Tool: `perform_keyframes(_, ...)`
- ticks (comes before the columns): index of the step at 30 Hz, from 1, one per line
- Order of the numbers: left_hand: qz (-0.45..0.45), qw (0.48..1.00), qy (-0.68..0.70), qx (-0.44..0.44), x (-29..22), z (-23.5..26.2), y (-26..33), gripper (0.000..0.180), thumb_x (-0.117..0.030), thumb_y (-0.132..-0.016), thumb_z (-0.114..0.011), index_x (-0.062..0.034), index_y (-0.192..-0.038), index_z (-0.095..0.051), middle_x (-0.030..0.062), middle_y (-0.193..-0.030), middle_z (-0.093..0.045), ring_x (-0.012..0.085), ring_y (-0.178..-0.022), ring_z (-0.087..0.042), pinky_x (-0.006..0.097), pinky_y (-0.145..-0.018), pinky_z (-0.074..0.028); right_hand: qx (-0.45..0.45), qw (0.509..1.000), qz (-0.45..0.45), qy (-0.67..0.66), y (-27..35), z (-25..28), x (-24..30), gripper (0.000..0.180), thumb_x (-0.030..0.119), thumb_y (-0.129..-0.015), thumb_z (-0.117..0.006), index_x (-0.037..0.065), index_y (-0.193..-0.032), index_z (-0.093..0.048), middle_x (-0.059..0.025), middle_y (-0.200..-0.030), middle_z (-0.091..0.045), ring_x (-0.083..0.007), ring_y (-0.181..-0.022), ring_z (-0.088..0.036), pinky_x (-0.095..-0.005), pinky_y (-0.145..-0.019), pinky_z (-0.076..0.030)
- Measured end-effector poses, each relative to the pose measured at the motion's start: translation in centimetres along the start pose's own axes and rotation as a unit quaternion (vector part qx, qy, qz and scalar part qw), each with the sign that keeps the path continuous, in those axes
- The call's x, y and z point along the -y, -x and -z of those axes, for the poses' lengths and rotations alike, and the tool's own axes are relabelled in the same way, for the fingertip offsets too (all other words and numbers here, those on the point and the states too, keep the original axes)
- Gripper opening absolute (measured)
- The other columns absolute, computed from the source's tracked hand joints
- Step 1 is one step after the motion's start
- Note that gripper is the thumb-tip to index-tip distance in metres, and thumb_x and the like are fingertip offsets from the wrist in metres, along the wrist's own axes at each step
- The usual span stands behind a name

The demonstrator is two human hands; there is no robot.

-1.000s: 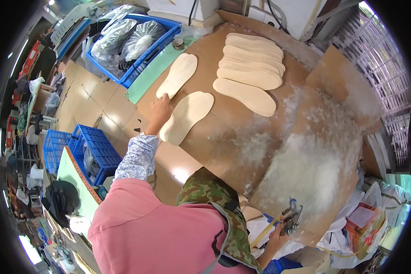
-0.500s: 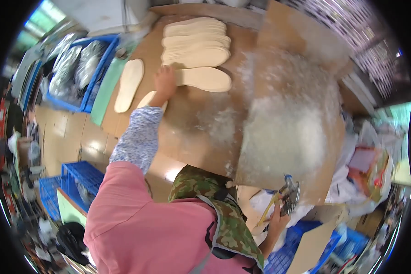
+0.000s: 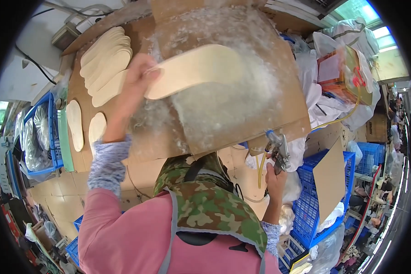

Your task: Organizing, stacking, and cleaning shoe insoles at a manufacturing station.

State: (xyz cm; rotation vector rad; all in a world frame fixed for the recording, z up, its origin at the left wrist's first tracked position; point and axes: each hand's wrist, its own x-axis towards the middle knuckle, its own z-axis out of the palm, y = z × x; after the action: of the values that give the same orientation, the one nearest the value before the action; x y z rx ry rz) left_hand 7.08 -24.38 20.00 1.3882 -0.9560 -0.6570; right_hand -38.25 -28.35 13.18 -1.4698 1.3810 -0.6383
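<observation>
My left hand [image 3: 139, 80] grips the heel end of a cream insole [image 3: 198, 68], holding it above the whitish, fluff-covered patch of the cardboard-topped table. My fingers are closed on it and slightly blurred. Down at the table's front edge, my right hand [image 3: 276, 178] is wrapped round a metal spray gun [image 3: 277, 150] with a blue cap and a yellow hose. A fanned row of overlapping insoles [image 3: 106, 64] lies at the table's left. Two single insoles rest nearer to me, one at the edge [image 3: 75, 125] and another [image 3: 97, 129] partly behind my left forearm.
A blue crate [image 3: 50, 132] with plastic-wrapped goods stands left of the table. On the right, another blue crate [image 3: 313, 201] has a cardboard sheet [image 3: 329, 180] leaning in it. White bags and an orange box [image 3: 338, 71] sit beyond the table's right edge. Cardboard [image 3: 255, 109] covers the tabletop.
My left hand has lifted an insole from beside the row and carried it right over the whitish patch. The view has turned right. My right hand keeps hold of the spray gun.
</observation>
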Motion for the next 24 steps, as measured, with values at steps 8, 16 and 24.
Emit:
perform_keyframes(8,0.069,0.981,-0.179,-0.001,14.2,-14.0,6.2,0.023,-0.008,-0.083,-0.059,-0.0041,-0.102,-0.047,0.0079,-0.088,-0.057,0.0186,-0.077,-0.059,0.033,-0.066,-0.047,0.046,0.999,-0.016,-0.01,-0.8,1.0,2.3,0.028,0.0,-0.087,-0.057,0.004,-0.114,-0.062,0.0093,-0.069,-0.042,-0.0018,-0.057,-0.033,-0.0209,-0.05,-0.026)
perform_keyframes(16,0.252,0.964,0.087,0.01,14.3,-13.0,10.6,0.048,0.006,-0.08,-0.046,-0.0007,-0.127,-0.037,0.0148,-0.107,-0.054,0.0214,-0.097,-0.057,0.032,-0.084,-0.048,0.246,0.963,0.089,0.064,-2.2,-2.4,6.1,0.034,0.0,-0.085,-0.056,0.002,-0.12,-0.054,-0.0124,-0.092,-0.063,-0.0183,-0.073,-0.057,-0.0293,-0.067,-0.046)
perform_keyframes(24,0.282,0.95,0.13,-0.013,14.1,-13.3,11.0,0.048,0.006,-0.08,-0.045,-0.0004,-0.127,-0.039,0.0141,-0.106,-0.056,0.0199,-0.095,-0.058,0.029,-0.083,-0.048,0.287,0.945,0.114,0.107,-3.8,-3.9,7.4,0.022,0.003,-0.088,-0.057,0.001,-0.11,-0.056,-0.0064,-0.082,-0.059,-0.0143,-0.07,-0.053,-0.0269,-0.064,-0.044)
